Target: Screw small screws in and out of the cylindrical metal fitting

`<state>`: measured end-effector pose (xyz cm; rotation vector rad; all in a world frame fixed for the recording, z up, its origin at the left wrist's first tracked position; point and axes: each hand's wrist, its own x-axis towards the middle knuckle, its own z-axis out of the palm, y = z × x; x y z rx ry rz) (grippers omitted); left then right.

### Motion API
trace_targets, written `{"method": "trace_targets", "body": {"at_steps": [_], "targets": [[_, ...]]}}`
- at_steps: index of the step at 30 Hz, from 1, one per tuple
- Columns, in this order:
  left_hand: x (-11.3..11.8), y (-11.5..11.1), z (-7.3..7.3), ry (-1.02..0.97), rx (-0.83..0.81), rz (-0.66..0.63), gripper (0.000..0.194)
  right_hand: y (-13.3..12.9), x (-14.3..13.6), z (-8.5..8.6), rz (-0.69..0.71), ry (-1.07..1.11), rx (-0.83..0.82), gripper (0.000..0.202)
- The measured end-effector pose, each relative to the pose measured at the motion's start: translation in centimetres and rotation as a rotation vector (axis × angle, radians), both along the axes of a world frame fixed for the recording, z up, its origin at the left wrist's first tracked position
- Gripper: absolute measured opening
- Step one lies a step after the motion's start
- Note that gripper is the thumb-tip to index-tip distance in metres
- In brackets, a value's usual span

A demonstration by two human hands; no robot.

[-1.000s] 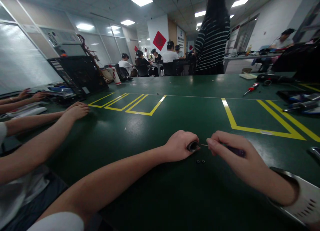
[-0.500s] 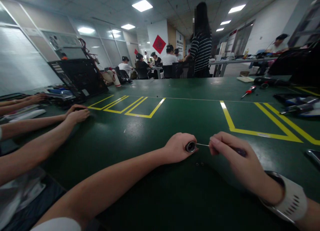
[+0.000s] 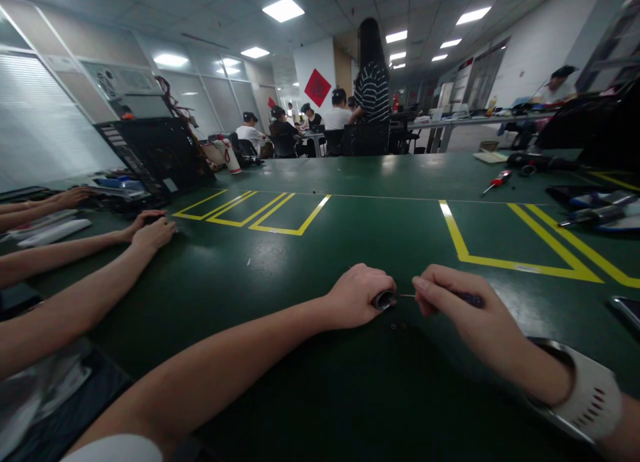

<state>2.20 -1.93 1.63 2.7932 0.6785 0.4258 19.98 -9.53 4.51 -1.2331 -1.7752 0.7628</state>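
Note:
My left hand (image 3: 356, 297) is wrapped round a dark cylindrical part (image 3: 385, 300) whose round metal-rimmed end faces me, low over the green table (image 3: 280, 282). To its right, my right hand (image 3: 450, 294) grips a screwdriver by its dark handle (image 3: 473, 300). The thin shaft (image 3: 407, 295) points left at the part; whether its tip touches is too small to tell. Two tiny rings (image 3: 399, 327) lie on the table just below the gap between my hands.
Yellow tape outlines (image 3: 530, 269) mark the table. A red screwdriver (image 3: 499, 180) and other tools (image 3: 600, 212) lie at the right, with a phone-like object (image 3: 627, 310) nearer. Another person's hands (image 3: 153, 229) are at the left. People sit and stand beyond the table.
The cylindrical part has tilted in my left hand, and my right hand with the screwdriver has shifted slightly left. The standing person in stripes has moved left.

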Motion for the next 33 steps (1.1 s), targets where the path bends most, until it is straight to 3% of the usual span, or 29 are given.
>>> {"method": "trace_targets", "body": {"at_steps": [5, 10, 14, 18, 26, 33], "targets": [[-0.1, 0.2, -0.1, -0.067, -0.057, 0.000, 0.015, 0.8, 0.1, -0.6, -0.043, 0.380, -0.254, 0.031], [-0.1, 0.3, -0.3, -0.149, -0.090, 0.090, 0.016, 0.5, -0.6, -0.7, -0.117, 0.577, -0.328, 0.027], [-0.1, 0.1, -0.4, -0.265, -0.075, 0.180, 0.017, 0.1, -0.7, -1.3, -0.101, 0.559, -0.249, 0.026], [-0.3, 0.1, -0.4, -0.296, -0.039, 0.160, 0.015, -0.1, -0.7, -1.7, -0.071, 0.433, -0.152, 0.026], [-0.2, 0.1, -0.5, -0.297, -0.050, 0.173, 0.017, 0.2, -1.0, -1.1, -0.118, 0.781, -0.419, 0.025], [-0.3, 0.1, -0.2, -0.255, -0.080, 0.195, 0.017, 0.5, -0.6, -0.9, -0.129, 0.755, -0.421, 0.027]]}}
